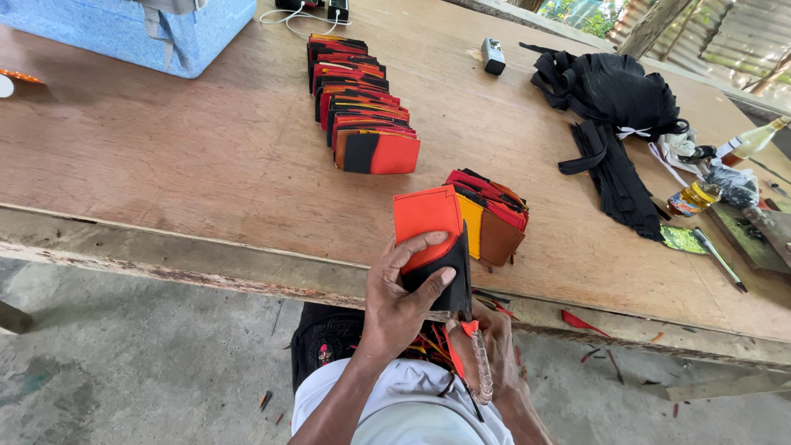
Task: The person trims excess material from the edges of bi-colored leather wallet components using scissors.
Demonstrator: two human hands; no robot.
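Note:
My left hand (406, 290) grips an orange and black leather piece (426, 217), held upright over the table's front edge (247, 272), thumb on the orange face and fingers on the black part. Just below it, my right hand (497, 350) is closed around scissors with a clear handle (481, 372); their tip meets the piece's black lower corner. A thin red trimming hangs by the blades. A small pile of red, yellow and brown pieces (497, 216) lies right behind the held one.
A long overlapping row of orange, red and black pieces (360, 103) runs up the wooden table. Black fabric (611, 92) lies at the back right, with bottles (695, 199), a pen (718, 257) and a small grey device (493, 56). A blue box (148, 29) sits far left. Red scraps (578, 320) lie on the edge.

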